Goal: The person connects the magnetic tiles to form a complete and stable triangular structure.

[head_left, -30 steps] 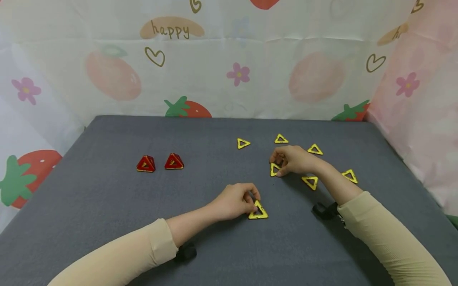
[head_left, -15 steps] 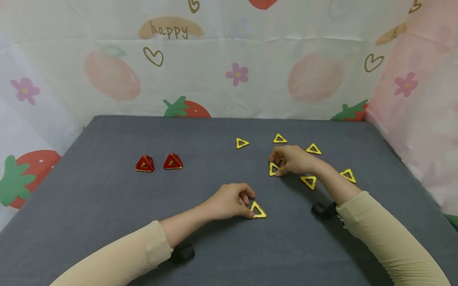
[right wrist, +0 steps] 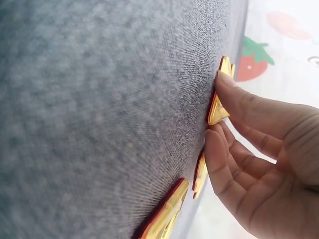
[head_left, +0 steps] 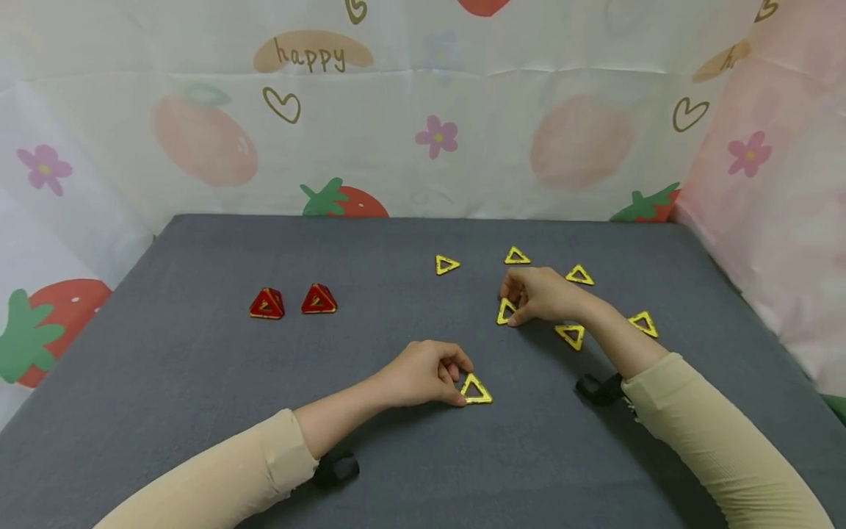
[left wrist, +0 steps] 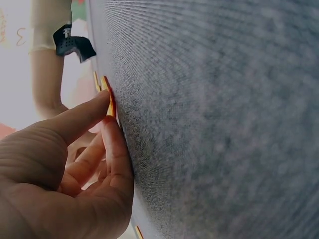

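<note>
Near the front middle of the table, my left hand (head_left: 426,375) pinches a yellow triangular magnetic tile (head_left: 479,400) along its left side. Its thumb is at the lower left corner and the index finger at the top. In the left wrist view, this tile (left wrist: 110,102) shows a red underside and lies close over the cloth. Farther back on the right, my right hand (head_left: 545,295) pinches another yellow triangular tile (head_left: 500,314). The right wrist view shows the thumb on that tile (right wrist: 218,110) and the index finger at its lower end.
Two red pyramids (head_left: 267,303) stand at the left on the grey tablecloth (head_left: 198,397). Several yellow triangular tiles lie flat around my right hand, including one tile (head_left: 570,328) under the forearm and one (head_left: 518,261) behind. A printed curtain (head_left: 489,147) hangs behind the table.
My left thumb has slid off the tile's inner side to its lower left corner, and the hand has shifted slightly left. My right hand stays nearly still with its tile.
</note>
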A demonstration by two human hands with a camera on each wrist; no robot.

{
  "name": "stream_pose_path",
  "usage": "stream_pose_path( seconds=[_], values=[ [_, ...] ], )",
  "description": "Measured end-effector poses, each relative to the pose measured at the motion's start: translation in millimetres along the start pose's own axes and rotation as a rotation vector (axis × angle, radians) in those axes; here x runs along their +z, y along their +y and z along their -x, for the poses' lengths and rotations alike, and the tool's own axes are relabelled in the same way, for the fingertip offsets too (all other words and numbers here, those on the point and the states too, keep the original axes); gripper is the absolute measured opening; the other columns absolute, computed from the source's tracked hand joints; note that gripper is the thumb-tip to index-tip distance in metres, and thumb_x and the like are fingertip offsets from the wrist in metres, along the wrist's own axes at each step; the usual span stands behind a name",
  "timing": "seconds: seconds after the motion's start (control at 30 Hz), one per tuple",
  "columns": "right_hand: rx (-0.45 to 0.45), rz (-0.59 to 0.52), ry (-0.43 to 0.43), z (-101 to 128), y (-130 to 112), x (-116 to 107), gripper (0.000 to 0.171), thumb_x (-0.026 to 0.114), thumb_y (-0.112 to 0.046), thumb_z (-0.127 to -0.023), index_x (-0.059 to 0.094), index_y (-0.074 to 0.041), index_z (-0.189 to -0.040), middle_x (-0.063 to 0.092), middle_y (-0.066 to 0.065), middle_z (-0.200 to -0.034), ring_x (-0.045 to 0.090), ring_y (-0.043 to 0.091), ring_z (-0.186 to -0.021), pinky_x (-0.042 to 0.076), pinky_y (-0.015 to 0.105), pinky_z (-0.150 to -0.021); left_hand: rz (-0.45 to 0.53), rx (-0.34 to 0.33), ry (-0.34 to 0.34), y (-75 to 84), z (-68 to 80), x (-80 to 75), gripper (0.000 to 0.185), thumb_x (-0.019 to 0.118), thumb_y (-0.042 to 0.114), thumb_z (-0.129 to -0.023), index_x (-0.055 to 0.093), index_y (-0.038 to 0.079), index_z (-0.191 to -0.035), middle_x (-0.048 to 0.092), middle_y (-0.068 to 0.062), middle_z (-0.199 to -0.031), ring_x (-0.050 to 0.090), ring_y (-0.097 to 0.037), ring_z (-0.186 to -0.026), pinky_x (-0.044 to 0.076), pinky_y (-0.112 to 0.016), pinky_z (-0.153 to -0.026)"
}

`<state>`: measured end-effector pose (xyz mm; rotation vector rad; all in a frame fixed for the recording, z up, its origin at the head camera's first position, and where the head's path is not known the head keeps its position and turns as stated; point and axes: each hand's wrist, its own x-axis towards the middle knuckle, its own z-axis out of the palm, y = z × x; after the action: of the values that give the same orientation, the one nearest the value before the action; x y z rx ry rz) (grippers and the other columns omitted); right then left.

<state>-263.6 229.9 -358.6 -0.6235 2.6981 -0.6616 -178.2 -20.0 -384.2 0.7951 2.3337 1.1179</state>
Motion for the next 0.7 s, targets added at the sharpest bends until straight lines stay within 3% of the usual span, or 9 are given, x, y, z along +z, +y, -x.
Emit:
stream_pose_path(
  seconds=[0.27,0.5,0.7],
  values=[
    [-0.007,-0.010,0.034,1,2,1,0.039,0.081,-0.019,-0.071,0.056,-0.013,-0.101,0.063,0.005,-0.090,0.058,0.015,-0.078,0.048,0.029,-0.067,-0.012,-0.011,0.000,-1.4,-1.7,1.3,0.033,0.079,0.014,-0.073,0.067,0.012,-0.104,0.061,0.000,-0.085,0.059,-0.003,-0.064,0.047,-0.019,-0.060],
    [-0.030,-0.048,0.018,3,3,-1,0.023,0.073,-0.017,-0.080,0.062,-0.017,-0.099,0.066,0.004,-0.088,0.061,0.014,-0.074,0.049,0.028,-0.064,-0.004,-0.006,-0.002,-0.6,-1.1,0.6,0.033,0.079,0.013,-0.073,0.067,0.012,-0.104,0.061,-0.001,-0.085,0.059,-0.003,-0.065,0.047,-0.019,-0.060],
    [0.003,-0.211,-0.047,17,-7,-2,0.017,0.070,-0.017,-0.082,0.065,-0.016,-0.099,0.068,0.005,-0.084,0.065,0.017,-0.073,0.054,0.032,-0.067,0.006,-0.013,-0.007,-0.9,-1.5,0.5,0.033,0.079,0.013,-0.073,0.067,0.013,-0.103,0.061,-0.001,-0.085,0.059,-0.004,-0.065,0.046,-0.019,-0.059]
  ],
)
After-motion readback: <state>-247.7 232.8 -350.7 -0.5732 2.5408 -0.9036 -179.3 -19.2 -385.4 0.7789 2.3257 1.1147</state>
